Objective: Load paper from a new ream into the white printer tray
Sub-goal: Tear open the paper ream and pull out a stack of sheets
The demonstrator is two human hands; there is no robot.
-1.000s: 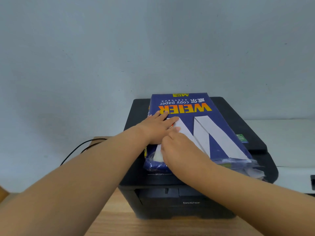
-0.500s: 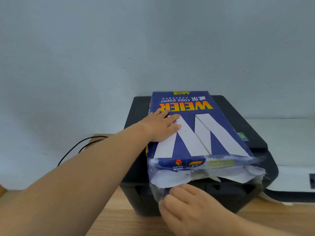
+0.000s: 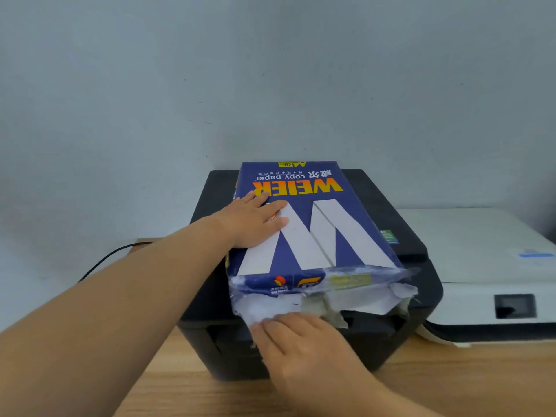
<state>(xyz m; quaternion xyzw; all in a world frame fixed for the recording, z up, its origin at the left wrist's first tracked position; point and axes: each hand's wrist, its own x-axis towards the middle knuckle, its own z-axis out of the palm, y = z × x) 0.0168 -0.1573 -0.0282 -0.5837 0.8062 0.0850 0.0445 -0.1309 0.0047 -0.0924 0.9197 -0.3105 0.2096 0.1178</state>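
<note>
The blue ream (image 3: 319, 230) is lying on the black printer (image 3: 403, 236), its torn wrapper (image 3: 376, 296) overhanging the front. Your left hand (image 3: 252, 224) is pressing it with straight fingers, and your right hand (image 3: 304, 341) is pinching the torn wrapper. The white printer (image 3: 481, 251) is sitting beside, on the wooden table (image 3: 451, 383) by a grey wall (image 3: 270, 70).

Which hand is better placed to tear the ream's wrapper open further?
Right. The right hand grips the torn wrapper flap at the ream's near end; the left hand lies flat on top, pressing it down.
</note>
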